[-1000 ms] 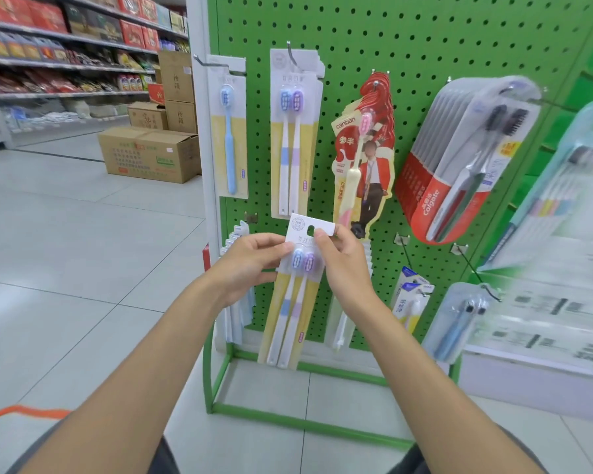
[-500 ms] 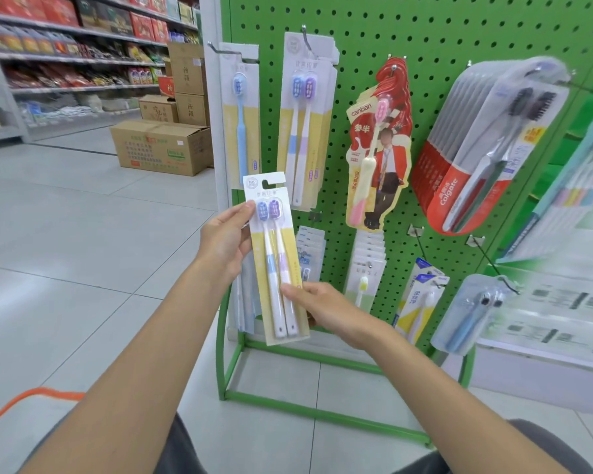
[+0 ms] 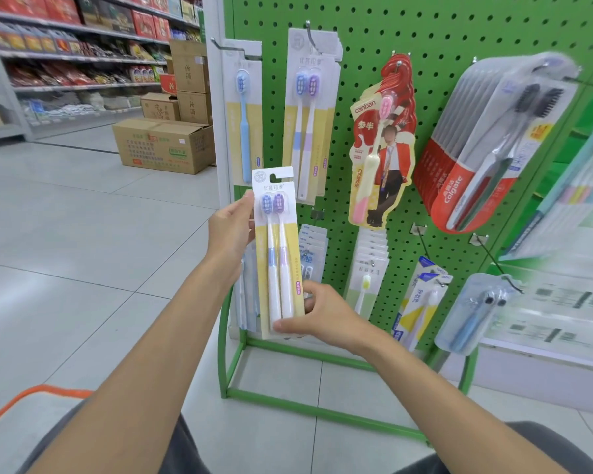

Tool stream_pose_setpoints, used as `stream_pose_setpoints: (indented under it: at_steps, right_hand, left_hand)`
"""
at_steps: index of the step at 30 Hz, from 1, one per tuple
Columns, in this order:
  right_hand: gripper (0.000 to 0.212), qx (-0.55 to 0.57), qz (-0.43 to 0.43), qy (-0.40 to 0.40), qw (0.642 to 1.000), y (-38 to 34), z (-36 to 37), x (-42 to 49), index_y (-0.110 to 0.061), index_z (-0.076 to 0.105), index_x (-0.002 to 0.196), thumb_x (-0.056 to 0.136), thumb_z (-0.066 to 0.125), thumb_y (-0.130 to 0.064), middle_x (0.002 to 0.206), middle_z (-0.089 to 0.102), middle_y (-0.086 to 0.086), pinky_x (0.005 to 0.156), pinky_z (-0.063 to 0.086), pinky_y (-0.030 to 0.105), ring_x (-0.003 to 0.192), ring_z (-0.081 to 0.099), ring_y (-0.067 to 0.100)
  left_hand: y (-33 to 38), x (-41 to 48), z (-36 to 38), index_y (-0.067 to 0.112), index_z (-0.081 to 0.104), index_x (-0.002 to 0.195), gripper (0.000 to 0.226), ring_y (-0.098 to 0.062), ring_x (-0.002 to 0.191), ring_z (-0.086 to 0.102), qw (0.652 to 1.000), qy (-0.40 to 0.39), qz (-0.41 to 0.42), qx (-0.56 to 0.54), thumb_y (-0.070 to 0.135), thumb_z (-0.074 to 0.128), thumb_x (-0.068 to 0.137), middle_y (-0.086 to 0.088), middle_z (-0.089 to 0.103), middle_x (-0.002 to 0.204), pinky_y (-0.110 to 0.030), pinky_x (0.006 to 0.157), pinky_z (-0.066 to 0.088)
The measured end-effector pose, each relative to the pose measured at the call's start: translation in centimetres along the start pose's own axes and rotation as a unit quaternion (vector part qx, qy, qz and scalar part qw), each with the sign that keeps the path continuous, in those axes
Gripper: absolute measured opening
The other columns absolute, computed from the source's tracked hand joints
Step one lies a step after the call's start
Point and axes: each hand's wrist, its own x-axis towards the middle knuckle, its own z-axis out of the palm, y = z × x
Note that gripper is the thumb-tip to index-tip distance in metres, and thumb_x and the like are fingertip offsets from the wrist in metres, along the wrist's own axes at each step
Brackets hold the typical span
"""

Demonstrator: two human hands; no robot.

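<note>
Right hand (image 3: 326,319) has dropped to the bottom of the toothbrush pack (image 3: 280,254), fingers pinching it; left hand (image 3: 230,230) grips its side. Held upright before the pegboard (image 3: 425,35), it likely needs lifting onto the hook (image 3: 309,30) above.

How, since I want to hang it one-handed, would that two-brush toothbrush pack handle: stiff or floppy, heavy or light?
Probably fairly stiff: the toothbrush pack stands flat and upright though the left hand and right hand grip only its edge and bottom. Likely light, being thin card with two slim brushes. Its glossy blister may be a bit slippery.
</note>
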Motion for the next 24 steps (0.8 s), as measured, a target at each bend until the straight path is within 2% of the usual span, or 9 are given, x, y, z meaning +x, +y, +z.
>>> stream_pose_setpoints:
  at_steps: [2,4,6,8,10,13,15,17,24]
  right_hand:
    - [0.045,-0.040,-0.036,0.036,0.998,-0.1,0.4,-0.2,-0.032,0.060,0.110,0.075,0.081,-0.012,0.088,0.075,-0.003,0.080,0.059,0.033,0.079,0.071,0.010]
    - [0.037,-0.124,-0.079,0.061,0.987,-0.3,0.6,-0.5,-0.031,0.057,0.108,0.078,0.073,-0.018,0.079,0.069,-0.007,0.067,0.055,0.027,0.067,0.062,0.004]
    - [0.046,-0.226,-0.105,0.077,0.965,-0.5,0.6,-0.5,-0.027,0.049,0.125,0.082,0.064,-0.019,0.069,0.057,-0.010,0.053,0.041,0.018,0.057,0.052,0.003]
    - [0.068,-0.250,-0.103,0.077,0.960,-0.6,0.6,-0.5,-0.034,0.031,0.145,0.085,0.056,-0.017,0.072,0.057,-0.008,0.052,0.042,0.022,0.058,0.052,0.008]
    - [0.085,-0.195,-0.090,0.067,0.974,-0.7,0.5,-0.5,-0.043,0.011,0.152,0.087,0.059,-0.017,0.099,0.062,-0.011,0.069,0.049,0.024,0.076,0.059,0.007]
    - [0.106,-0.125,-0.076,0.076,0.986,-0.6,0.4,-0.2,-0.039,0.003,0.155,0.080,0.078,-0.031,0.135,0.046,-0.020,0.097,0.043,0.019,0.111,0.052,0.000]
    - [0.116,-0.088,-0.067,0.075,0.991,-0.2,0.1,0.1,-0.042,0.001,0.154,0.072,0.084,-0.038,0.136,0.052,-0.014,0.101,0.045,0.028,0.115,0.055,0.008]
    - [0.115,-0.061,-0.056,0.058,0.995,0.1,0.0,0.4,-0.048,0.003,0.151,0.070,0.085,-0.038,0.116,0.068,-0.006,0.092,0.050,0.030,0.095,0.065,0.010]
    - [0.073,-0.062,-0.039,0.070,0.995,0.2,0.0,0.6,-0.031,0.039,0.137,0.077,0.078,-0.018,0.110,0.069,-0.012,0.092,0.055,0.038,0.098,0.067,0.004]
  left_hand:
    - [0.1,-0.4,0.1,0.019,0.073,0.101,0.031,-0.003,0.070,0.067,0.998,-0.040,0.041,0.041,0.045,0.058,0.094,0.006,0.074,0.078,-0.019,0.071,0.056]
    - [0.2,-0.8,0.2,0.022,0.072,0.104,0.034,-0.002,0.075,0.065,0.988,-0.076,0.093,0.098,0.051,0.066,0.086,0.005,0.074,0.082,-0.025,0.078,0.056]
    - [0.2,-1.3,0.5,0.022,0.066,0.111,0.040,0.006,0.073,0.061,0.979,-0.082,0.129,0.136,0.046,0.073,0.081,0.013,0.068,0.080,-0.017,0.072,0.049]
    - [0.1,-1.2,0.6,0.027,0.048,0.135,0.065,0.002,0.090,0.064,0.981,-0.067,0.138,0.120,0.042,0.078,0.079,0.009,0.068,0.099,-0.019,0.079,0.050]
    - [0.0,-1.0,0.5,0.034,0.038,0.138,0.065,-0.009,0.097,0.068,0.986,-0.052,0.133,0.082,0.036,0.074,0.085,-0.002,0.069,0.110,-0.030,0.086,0.055]
    - [0.1,-0.9,0.6,0.029,0.047,0.129,0.037,-0.009,0.082,0.070,0.989,-0.047,0.132,0.045,0.022,0.061,0.096,-0.005,0.072,0.108,-0.035,0.077,0.058]
    - [0.1,-0.9,0.7,0.027,0.051,0.129,0.031,-0.011,0.085,0.071,0.991,-0.049,0.121,0.024,0.018,0.055,0.099,-0.001,0.074,0.106,-0.034,0.075,0.058]
    - [-0.2,-0.8,0.8,0.024,0.054,0.132,0.032,-0.014,0.088,0.072,0.994,-0.038,0.099,-0.001,0.016,0.053,0.101,0.004,0.075,0.102,-0.033,0.074,0.059]
    - [-0.8,-0.8,1.3,0.022,0.063,0.112,0.022,-0.017,0.085,0.072,0.992,-0.109,0.010,-0.063,0.008,0.050,0.100,-0.001,0.076,0.095,-0.038,0.079,0.058]
